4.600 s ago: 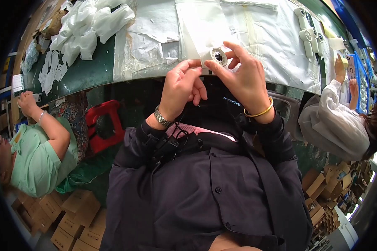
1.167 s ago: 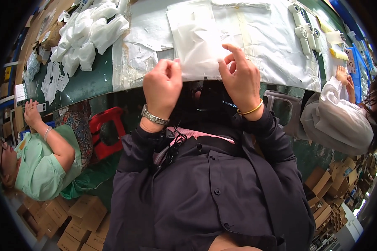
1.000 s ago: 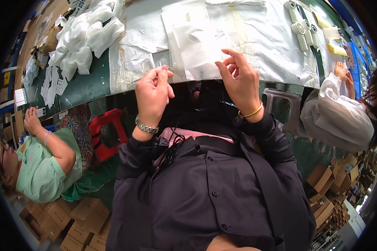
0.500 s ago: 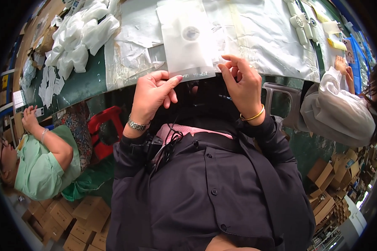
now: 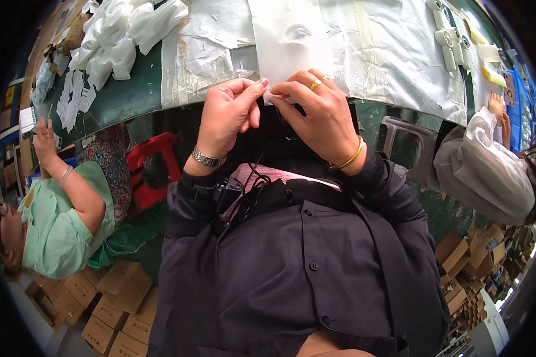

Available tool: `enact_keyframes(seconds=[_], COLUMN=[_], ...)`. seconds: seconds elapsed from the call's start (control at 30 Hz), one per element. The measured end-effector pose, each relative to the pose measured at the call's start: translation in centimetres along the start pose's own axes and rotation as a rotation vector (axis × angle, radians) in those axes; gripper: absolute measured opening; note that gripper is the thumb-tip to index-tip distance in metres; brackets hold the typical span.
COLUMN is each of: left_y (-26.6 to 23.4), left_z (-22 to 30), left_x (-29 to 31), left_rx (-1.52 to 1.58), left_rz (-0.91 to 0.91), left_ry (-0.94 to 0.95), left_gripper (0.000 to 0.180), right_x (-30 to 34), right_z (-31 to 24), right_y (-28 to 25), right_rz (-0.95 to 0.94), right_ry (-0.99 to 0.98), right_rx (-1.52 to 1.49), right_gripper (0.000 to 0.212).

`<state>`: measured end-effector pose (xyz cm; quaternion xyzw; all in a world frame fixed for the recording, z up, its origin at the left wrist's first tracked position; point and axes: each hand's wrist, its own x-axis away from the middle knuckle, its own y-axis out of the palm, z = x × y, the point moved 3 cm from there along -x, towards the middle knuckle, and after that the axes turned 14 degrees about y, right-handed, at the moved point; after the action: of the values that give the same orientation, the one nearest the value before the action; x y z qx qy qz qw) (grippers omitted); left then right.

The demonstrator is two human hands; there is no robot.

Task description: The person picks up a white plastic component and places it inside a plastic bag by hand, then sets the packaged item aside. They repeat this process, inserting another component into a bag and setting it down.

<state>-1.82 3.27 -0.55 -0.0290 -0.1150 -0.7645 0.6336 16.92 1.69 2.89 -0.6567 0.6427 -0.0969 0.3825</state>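
A frosted plastic bag (image 5: 283, 56) lies on the table at the front edge, with a pale round-headed item (image 5: 297, 34) showing faintly through it. My left hand (image 5: 231, 113) pinches the bag's near edge at its left corner, thumb and forefinger pressed together. Close beside it, my right hand (image 5: 320, 116) has its thumb and forefinger closed on the same edge, its other fingers curled above. The two sets of fingertips almost meet, and the exact bit between the right fingertips is too small to make out.
Crumpled white bags (image 5: 122, 38) and paper slips (image 5: 74, 98) lie on the left. Several white handheld fans (image 5: 449, 41) rest at the far right. Co-workers sit on both sides, near a red stool (image 5: 155, 169) and a grey stool (image 5: 407, 140). Cardboard boxes (image 5: 116, 309) are stacked behind.
My right hand has moved left from the bag's right corner to beside my left hand, its fingers closing on the edge. The left hand keeps its pinch. The whole view has shifted slightly.
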Motion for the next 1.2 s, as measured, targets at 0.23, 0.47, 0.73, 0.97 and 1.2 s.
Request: enact_keyframes(seconds=[0.23, 0.47, 0.73, 0.97, 1.2], left_y=[0.7, 0.9, 1.3, 0.6, -1.2], left_z=[0.0, 0.3, -0.2, -0.9, -0.3], left_x=[0.2, 0.0, -0.2, -0.6, 0.7], left_rx=[0.016, -0.031, -0.027, -0.053, -0.134], left_rz=[-0.024, -0.032, -0.015, 0.040, 0.040], left_ry=[0.004, 0.021, 0.059, 0.050, 0.044], left_gripper=[0.032, 0.033, 0.030, 0.028, 0.028], right_x=[0.3, -0.2, -0.3, -0.3, 1.3], right_z=[-0.2, 0.1, 0.1, 0.6, 3.6], right_y=[0.3, 0.2, 0.5, -1.4, -10.3], right_rz=[-0.027, -0.090, -0.166, -0.226, -0.173], right_ry=[0.005, 0.041, -0.048, -0.109, 0.307], right_rx=[0.075, 0.083, 0.243, 0.040, -1.184], right_gripper=[0.016, 0.015, 0.014, 0.013, 0.013])
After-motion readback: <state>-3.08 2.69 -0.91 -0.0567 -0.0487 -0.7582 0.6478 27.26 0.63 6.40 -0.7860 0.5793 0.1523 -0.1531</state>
